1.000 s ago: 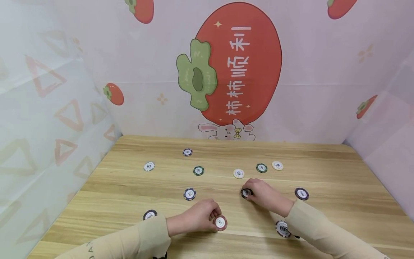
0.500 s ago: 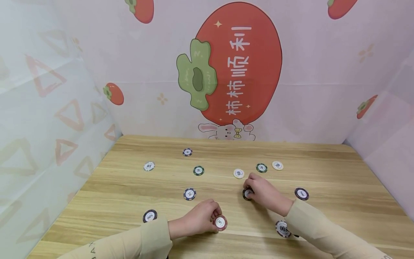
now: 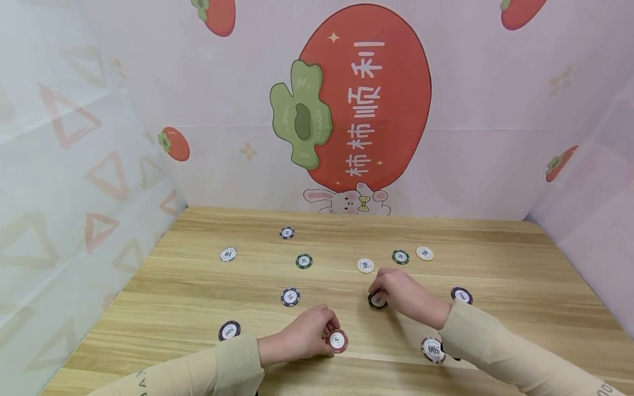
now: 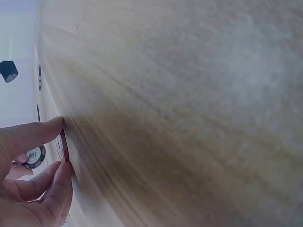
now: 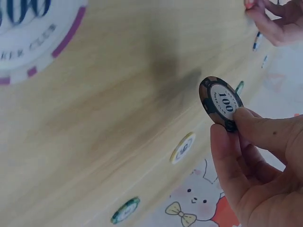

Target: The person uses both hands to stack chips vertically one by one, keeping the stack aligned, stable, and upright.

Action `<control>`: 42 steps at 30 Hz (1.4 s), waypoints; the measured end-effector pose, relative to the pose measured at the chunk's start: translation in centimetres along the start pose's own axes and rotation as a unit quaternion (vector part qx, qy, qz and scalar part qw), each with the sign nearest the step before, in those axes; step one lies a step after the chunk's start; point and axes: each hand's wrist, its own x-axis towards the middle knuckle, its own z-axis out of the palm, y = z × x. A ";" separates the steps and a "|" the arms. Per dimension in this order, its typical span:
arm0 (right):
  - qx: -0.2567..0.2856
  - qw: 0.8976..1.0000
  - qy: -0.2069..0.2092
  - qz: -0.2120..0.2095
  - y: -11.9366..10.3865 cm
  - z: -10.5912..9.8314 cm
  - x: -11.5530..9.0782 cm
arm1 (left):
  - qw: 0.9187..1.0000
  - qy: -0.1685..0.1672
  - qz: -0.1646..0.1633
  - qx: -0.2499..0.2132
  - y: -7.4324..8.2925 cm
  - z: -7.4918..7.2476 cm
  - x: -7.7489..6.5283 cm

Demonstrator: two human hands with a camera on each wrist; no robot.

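Note:
My left hand [image 3: 307, 334] pinches a red poker chip [image 3: 338, 341] marked 5 between thumb and fingertips at the table's near middle. In the left wrist view the red chip [image 4: 64, 145] shows edge-on, close against the wood, thumb on one side and fingers on the other. Further right and back, my right hand [image 3: 407, 296] holds a black poker chip [image 3: 377, 301] by its edge. The right wrist view shows this black chip [image 5: 222, 101] tilted, held above the table, its face reading 100. Fingers cover part of its rim.
A white 500 chip [image 3: 433, 350] lies by the right sleeve, a dark 500 chip [image 3: 462, 296] beyond it. Another 500 chip [image 3: 230, 330] is near the left cuff. Blue [image 3: 290, 297], green [image 3: 304, 260] and cream chips [image 3: 365, 265] lie further back. Printed cloth walls surround the table.
The right hand shifts slightly, first away and then back toward me, and the black chip's tilt changes between its fingers. The left hand and the red chip stay in place.

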 end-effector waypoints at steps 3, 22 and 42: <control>0.035 0.999 -0.007 -0.002 -0.2 -0.2 0.1 | 1.000 -0.001 -0.003 -0.001 0.0 0.0 0.0; 0.320 0.935 -0.071 0.133 -2.1 1.8 -0.1 | 1.000 -0.004 -0.002 0.000 -0.1 0.0 0.1; 0.404 0.888 -0.086 0.204 -3.4 4.3 -0.6 | 1.000 -0.003 -0.007 -0.027 0.1 0.2 0.2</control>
